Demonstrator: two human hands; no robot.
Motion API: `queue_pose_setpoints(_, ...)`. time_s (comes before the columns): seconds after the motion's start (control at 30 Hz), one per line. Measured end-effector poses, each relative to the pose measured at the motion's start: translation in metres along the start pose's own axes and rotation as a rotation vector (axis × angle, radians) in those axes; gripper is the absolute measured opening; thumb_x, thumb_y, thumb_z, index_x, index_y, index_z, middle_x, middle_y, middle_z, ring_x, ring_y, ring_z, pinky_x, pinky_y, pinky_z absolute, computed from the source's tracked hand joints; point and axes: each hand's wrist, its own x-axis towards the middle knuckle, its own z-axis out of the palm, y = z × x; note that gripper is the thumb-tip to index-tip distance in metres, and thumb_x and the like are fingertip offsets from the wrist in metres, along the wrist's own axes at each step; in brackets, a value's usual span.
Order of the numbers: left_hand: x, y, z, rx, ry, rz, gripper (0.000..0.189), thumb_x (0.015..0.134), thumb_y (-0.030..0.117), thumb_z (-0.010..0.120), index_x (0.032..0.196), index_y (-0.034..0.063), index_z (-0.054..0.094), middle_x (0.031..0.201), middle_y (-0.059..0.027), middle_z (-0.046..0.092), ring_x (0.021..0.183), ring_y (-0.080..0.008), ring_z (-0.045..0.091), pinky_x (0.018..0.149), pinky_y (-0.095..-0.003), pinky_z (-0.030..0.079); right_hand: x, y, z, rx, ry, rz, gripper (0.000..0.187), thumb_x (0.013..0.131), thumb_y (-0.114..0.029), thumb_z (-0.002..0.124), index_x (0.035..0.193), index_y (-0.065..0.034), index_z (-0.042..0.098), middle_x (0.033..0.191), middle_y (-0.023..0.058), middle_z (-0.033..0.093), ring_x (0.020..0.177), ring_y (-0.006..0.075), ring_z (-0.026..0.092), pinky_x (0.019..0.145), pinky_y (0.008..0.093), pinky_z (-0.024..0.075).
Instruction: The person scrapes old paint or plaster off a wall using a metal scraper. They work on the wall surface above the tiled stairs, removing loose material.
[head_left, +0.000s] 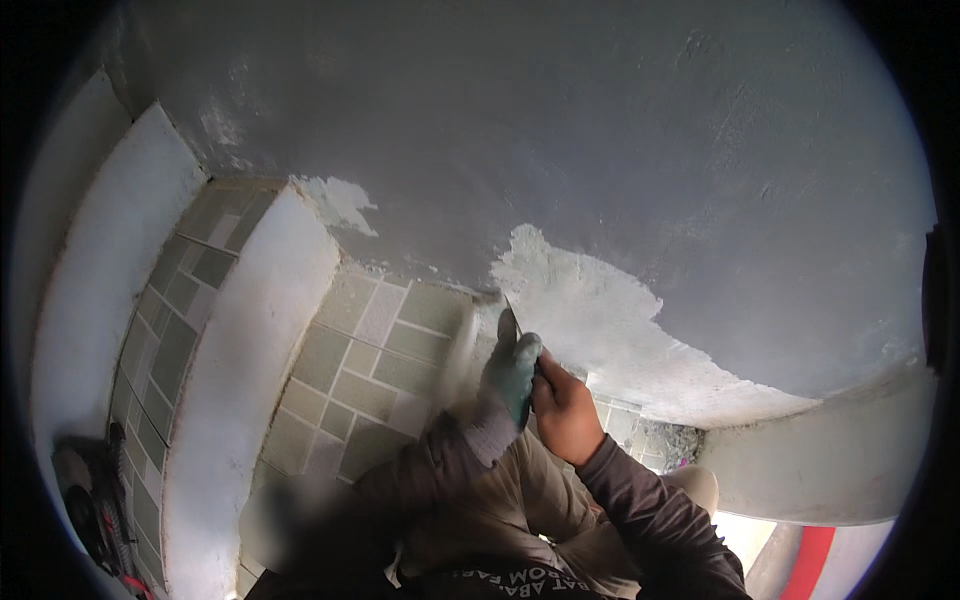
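My left hand (511, 367), in a green-grey work glove, is raised at the foot of a grey wall (570, 150). It touches a thin metal blade (512, 309), seen nearly edge-on, its tip close to the lower edge of the wall. Bare and closed, my right hand (567, 411) grips the tool's dark handle right beside the glove. Behind both hands, a pale patch (592, 300) with a ragged edge shows where the grey coating ends. A smaller pale patch (341, 202) lies further left.
White stair risers (255, 307) and tiled treads (367, 367) climb on the left. Dark equipment with red parts (101, 510) rests at the lower left. Debris (671, 444) lies near the wall's base on the right, beside a pale curved surface (817, 465).
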Motion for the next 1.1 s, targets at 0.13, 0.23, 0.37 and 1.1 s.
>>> queue_pose_setpoints(0.13, 0.001, -0.003, 0.001, 0.261, 0.032, 0.128, 0.075, 0.103, 0.033, 0.055, 0.167, 0.0065, 0.024, 0.147, -0.0153, 0.056, 0.121, -0.023, 0.059, 0.102, -0.032, 0.047, 0.0, -0.001, -0.005, -0.033, -0.027, 0.056, 0.043, 0.102, -0.008, 0.052, 0.143, 0.0007, 0.055, 0.104, 0.0341, 0.068, 0.101, 0.0456, 0.071, 0.085, 0.0457, 0.056)
queue_pose_setpoints(0.23, 0.0, -0.006, 0.004, 0.229, 0.035, 0.195, 0.077, 0.103, 0.038, 0.053, 0.167, 0.0084, 0.022, 0.151, -0.0191, 0.054, 0.125, -0.0249, 0.059, 0.104, -0.0331, 0.046, 0.001, -0.001, -0.007, 0.002, -0.04, -0.002, 0.046, 0.104, -0.005, 0.046, 0.148, 0.0081, 0.051, 0.097, 0.0108, 0.07, 0.086, 0.0146, 0.064, 0.078, 0.031, 0.0526)
queue_pose_setpoints(0.37, 0.012, -0.005, 0.006, 0.136, 0.024, 0.199, 0.08, 0.103, 0.04, 0.053, 0.168, 0.0105, 0.016, 0.15, -0.0213, 0.054, 0.13, -0.0265, 0.058, 0.106, -0.0345, 0.045, 0.01, 0.0, -0.006, 0.002, -0.029, -0.018, 0.045, 0.105, -0.006, 0.044, 0.147, 0.0082, 0.052, 0.087, 0.0037, 0.065, 0.074, 0.0097, 0.057, 0.067, 0.0268, 0.0485)
queue_pose_setpoints(1.1, 0.002, 0.023, 0.005, 0.307, -0.017, 0.001, 0.077, 0.105, 0.039, 0.047, 0.166, 0.0057, 0.017, 0.162, -0.0249, 0.04, 0.142, -0.0365, 0.05, 0.112, -0.0389, 0.041, 0.009, -0.018, -0.002, -0.129, -0.052, -0.043, 0.048, 0.103, -0.005, 0.04, 0.147, 0.0102, 0.051, 0.095, 0.0107, 0.071, 0.081, 0.012, 0.062, 0.074, 0.0262, 0.0515)
